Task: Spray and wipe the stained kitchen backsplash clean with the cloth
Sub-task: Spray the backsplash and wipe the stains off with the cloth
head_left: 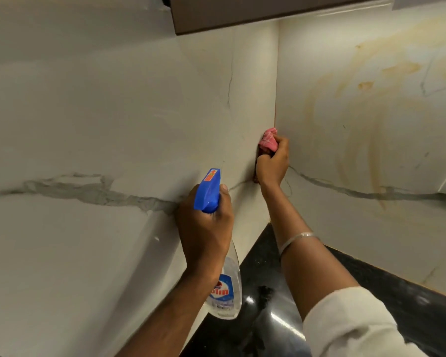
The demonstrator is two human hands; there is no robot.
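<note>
Two marble-look backsplash (101,112) walls, right one stained yellowish, pink cloth (268,140) bunched.

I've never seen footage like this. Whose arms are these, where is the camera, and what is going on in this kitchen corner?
There is no machine here: these are a person's two bare arms, filmed by one wide-angle camera worn on the head, looking forward and down. That is why the walls seem to bend. The left hand grips a clear spray bottle with a blue trigger head, pointed toward the wall. The right hand presses a bunched pink cloth into the corner where two pale marble-look backsplash panels meet. The right panel carries yellow-brown streaks and smears. Below runs a glossy black countertop, and a dark cabinet hangs above. The right wrist wears a thin bangle.
</note>
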